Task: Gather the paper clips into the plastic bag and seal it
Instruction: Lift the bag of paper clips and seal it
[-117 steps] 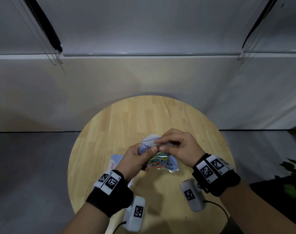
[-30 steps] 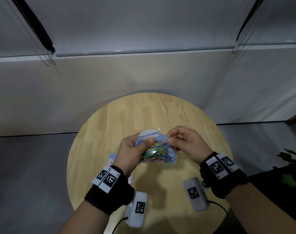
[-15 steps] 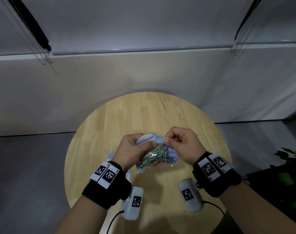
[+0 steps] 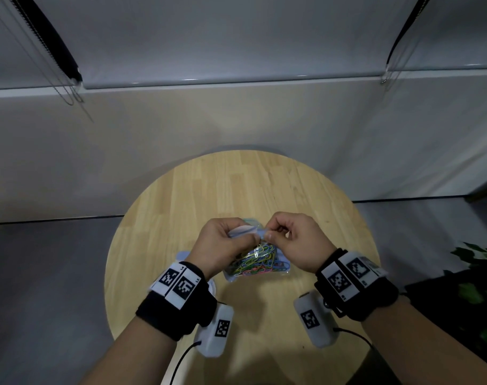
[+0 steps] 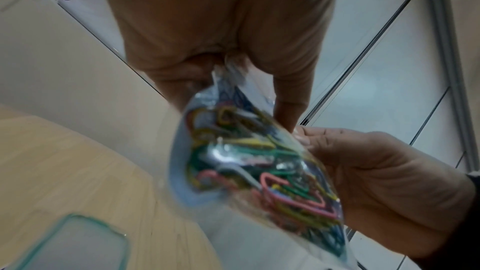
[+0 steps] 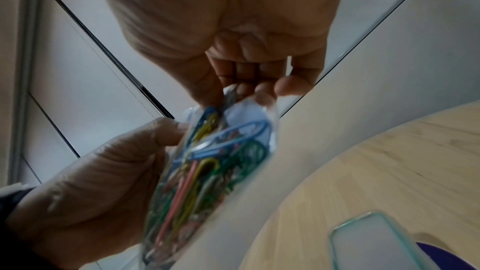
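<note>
I see the round, light wooden table [image 4: 236, 190] filling the middle of the head view, set against a pale wall, and both of my hands are raised over its near half. On the table, a flat pale rectangular piece with a thin green edge [image 5: 72, 243] lies near the left wrist; what it is I cannot tell. Between the hands hangs the small clear plastic bag [image 4: 281, 269], lifted off the table, its bottom bulging and its top gathered upward. My left hand [image 4: 222, 245] has its grip closed on the bag's upper left part, thumb and fingers pinching the plastic, with a pale blue-white flap showing above the knuckles. My right hand [image 4: 297, 240] has its grip closed on the top edge of the bag just beside the left thumb, the fingertips [image 6: 262, 89] curled in and pinching the strip; the two hands nearly touch there. Whether the closure is pressed shut along its whole length I cannot tell, since the fingers cover it. Inside the bag sit the coloured wire paper clips [image 4: 256, 262], a tangled heap of green, yellow, pink and blue, all gathered in the lower part; the left wrist view shows a pink clip [image 5: 291, 196] lying against the plastic, and the right wrist view shows a large blue one [image 6: 233, 137] near the top.
</note>
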The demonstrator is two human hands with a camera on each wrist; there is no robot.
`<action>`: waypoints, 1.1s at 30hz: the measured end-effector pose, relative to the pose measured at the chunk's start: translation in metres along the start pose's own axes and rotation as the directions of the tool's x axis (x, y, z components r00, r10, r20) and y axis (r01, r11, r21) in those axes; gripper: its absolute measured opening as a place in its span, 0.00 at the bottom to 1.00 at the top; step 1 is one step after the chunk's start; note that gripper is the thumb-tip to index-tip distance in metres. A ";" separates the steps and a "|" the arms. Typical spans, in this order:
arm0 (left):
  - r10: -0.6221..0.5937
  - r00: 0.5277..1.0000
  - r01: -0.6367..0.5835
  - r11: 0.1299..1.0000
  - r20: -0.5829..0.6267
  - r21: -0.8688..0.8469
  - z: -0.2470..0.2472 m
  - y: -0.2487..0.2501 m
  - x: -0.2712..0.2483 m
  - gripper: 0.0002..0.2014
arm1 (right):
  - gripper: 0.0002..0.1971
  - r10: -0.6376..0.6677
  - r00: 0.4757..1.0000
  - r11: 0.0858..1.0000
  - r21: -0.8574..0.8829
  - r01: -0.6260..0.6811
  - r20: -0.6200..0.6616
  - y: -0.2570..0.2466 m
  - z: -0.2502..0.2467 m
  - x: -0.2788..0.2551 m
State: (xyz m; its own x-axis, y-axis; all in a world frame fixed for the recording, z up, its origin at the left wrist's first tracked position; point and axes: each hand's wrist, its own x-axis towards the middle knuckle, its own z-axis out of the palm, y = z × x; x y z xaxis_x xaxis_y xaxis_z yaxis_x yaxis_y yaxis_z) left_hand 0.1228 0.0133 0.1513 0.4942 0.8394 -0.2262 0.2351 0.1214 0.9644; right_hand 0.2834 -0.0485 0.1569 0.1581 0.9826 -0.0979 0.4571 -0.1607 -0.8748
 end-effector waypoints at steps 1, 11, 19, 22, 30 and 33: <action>0.003 1.000 -0.003 1.000 0.012 0.016 0.000 0.001 0.000 0.05 | 0.05 -0.003 1.000 1.000 -0.003 0.003 -0.013 0.000 0.000 0.000; 0.064 0.996 -0.075 0.978 0.062 0.194 -0.001 0.002 0.005 0.07 | 0.04 -0.120 0.993 0.951 -0.285 0.120 0.017 -0.010 -0.004 -0.003; 0.097 0.991 -0.124 0.929 0.095 0.348 -0.008 -0.002 -0.001 0.06 | 0.04 -0.129 0.990 0.920 -0.366 0.142 0.060 -0.008 -0.009 -0.002; 0.124 0.987 -0.159 0.874 0.107 0.459 -0.015 -0.004 -0.001 0.08 | 0.04 -0.098 0.994 0.939 -0.325 0.108 0.048 -0.005 -0.008 -0.003; 0.247 0.935 -0.352 0.732 0.255 0.583 -0.007 -0.006 -0.001 0.07 | 0.03 -0.069 0.988 0.913 -0.391 0.118 0.137 0.001 -0.009 -0.006; 0.217 0.937 -0.341 0.738 0.274 0.582 -0.007 -0.006 0.002 0.03 | 0.03 -0.065 0.991 0.921 -0.375 0.105 0.118 0.002 -0.013 -0.006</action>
State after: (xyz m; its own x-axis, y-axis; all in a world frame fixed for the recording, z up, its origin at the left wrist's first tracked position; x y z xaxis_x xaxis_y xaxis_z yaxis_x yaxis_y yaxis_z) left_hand 0.1165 0.0176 0.1462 0.7436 0.6674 -0.0403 0.4919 -0.5053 0.7090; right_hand 0.2949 -0.0561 0.1619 0.0237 0.9951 -0.0960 0.7662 -0.0798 -0.6377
